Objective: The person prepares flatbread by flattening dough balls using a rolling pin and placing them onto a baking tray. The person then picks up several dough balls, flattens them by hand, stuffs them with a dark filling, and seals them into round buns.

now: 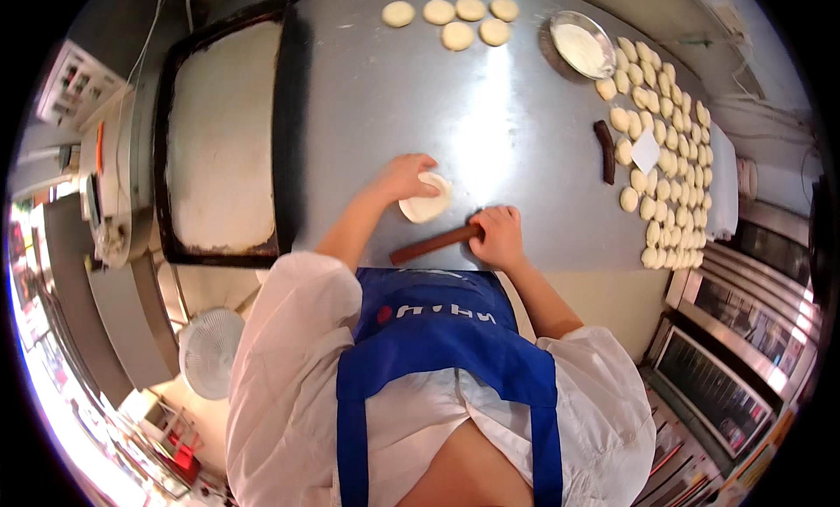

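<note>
My left hand (409,177) pinches the upper edge of a flattened piece of pale dough (423,208) on the steel worktop (359,87), its fingers curled round that edge. Just to the right and lower, my right hand (497,237) grips the right end of a brown wooden rolling pin (426,245), which lies slanting down to the left near the front edge of the worktop. The pin is apart from the dough.
A large dark-rimmed baking tray (280,131) fills the left side. Several dough rounds (470,8) sit at the back. At right are many dough pieces (667,192), a metal bowl of flour (579,43), a short dark rod (605,153) and a white square (645,150).
</note>
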